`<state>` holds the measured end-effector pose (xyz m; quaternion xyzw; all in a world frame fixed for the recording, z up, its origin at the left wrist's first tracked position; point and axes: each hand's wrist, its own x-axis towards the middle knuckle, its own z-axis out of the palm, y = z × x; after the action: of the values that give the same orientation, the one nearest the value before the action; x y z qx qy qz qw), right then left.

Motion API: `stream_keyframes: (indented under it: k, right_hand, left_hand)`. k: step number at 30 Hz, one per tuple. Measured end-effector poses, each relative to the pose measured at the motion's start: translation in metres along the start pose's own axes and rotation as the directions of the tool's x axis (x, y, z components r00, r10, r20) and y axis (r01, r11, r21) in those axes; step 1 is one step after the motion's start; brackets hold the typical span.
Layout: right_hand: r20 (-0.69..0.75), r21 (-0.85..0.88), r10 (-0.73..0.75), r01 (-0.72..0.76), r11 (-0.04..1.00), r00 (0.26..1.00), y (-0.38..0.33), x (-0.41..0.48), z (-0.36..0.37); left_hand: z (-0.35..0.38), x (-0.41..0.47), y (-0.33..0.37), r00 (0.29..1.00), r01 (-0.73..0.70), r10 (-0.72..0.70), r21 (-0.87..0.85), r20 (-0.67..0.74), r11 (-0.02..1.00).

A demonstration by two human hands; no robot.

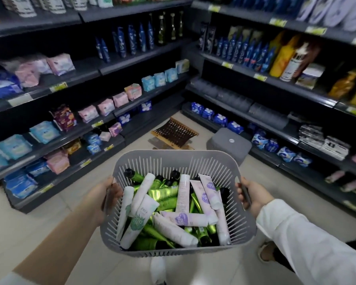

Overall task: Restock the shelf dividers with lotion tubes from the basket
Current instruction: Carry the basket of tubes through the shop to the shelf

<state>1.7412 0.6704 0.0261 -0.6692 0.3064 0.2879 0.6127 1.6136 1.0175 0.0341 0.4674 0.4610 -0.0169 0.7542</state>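
Our left hand [109, 194] curls round the left edge of the grey basket [173, 156], right hand [253, 197] grips the right edge, so we're holding it up over the floor [49, 212]. Lotion tubes [182, 194], green, white and lilac, lie heaped across its whole bottom. Stocked shelves [132, 60] on both sides.

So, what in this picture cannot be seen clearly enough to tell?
All in the head view:
- Tubes: print too small and blurred to read; the lower ones are buried, so no count.
- Price labels: blurred.
- Left hand: fingertips of its grip hidden by the basket side.
- Dividers: blurred, lanes cannot be counted.
- Top shelf goods: cut off by the upper edge.
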Motion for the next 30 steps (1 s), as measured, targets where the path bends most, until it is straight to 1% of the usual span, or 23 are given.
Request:
stream_keyframes:
  k: [3,6,9,12,15,21,24,28,30]
  right_hand:
    - [-0.036,0.046,0.012,-0.010,0.999,0.999,-0.021,0.019,0.007]
    - [-0.048,0.116,0.026,-0.021,0.993,0.999,-0.040,0.032,0.015]
    - [-0.080,0.164,0.040,-0.026,0.986,0.996,-0.058,0.045,0.020]
    - [-0.108,0.195,0.022,0.000,0.981,0.994,-0.077,0.059,0.021]
    - [-0.156,0.207,0.019,0.013,0.978,0.988,-0.097,0.074,0.018]
    - [-0.200,0.241,0.032,0.018,0.970,0.979,-0.139,0.131,0.003]
    - [-0.187,0.251,0.062,-0.014,0.968,0.980,-0.163,0.165,-0.009]
    - [-0.175,0.265,0.089,-0.040,0.964,0.981,-0.209,0.214,-0.029]
    - [-0.181,0.253,0.078,-0.030,0.967,0.980,-0.236,0.233,-0.040]
  left_hand:
    - [0.023,0.032,0.034,0.997,0.017,-0.019,0.028,0.070,0.999]
    - [0.047,0.062,0.073,0.995,-0.011,0.001,0.102,0.099,0.995]
    - [0.072,0.088,0.105,0.991,-0.010,-0.007,0.134,0.131,0.991]
    - [0.095,0.112,0.126,0.988,-0.014,-0.013,0.177,0.154,0.984]
    - [0.119,0.130,0.139,0.985,-0.010,-0.018,0.164,0.170,0.986]
    - [0.184,0.170,0.155,0.986,0.011,-0.041,0.182,0.162,0.983]
    - [0.226,0.193,0.165,0.986,0.013,-0.046,0.198,0.162,0.980]
    - [0.289,0.225,0.183,0.988,0.011,-0.043,0.213,0.147,0.977]
    - [0.318,0.238,0.192,0.989,0.017,-0.050,0.229,0.141,0.973]
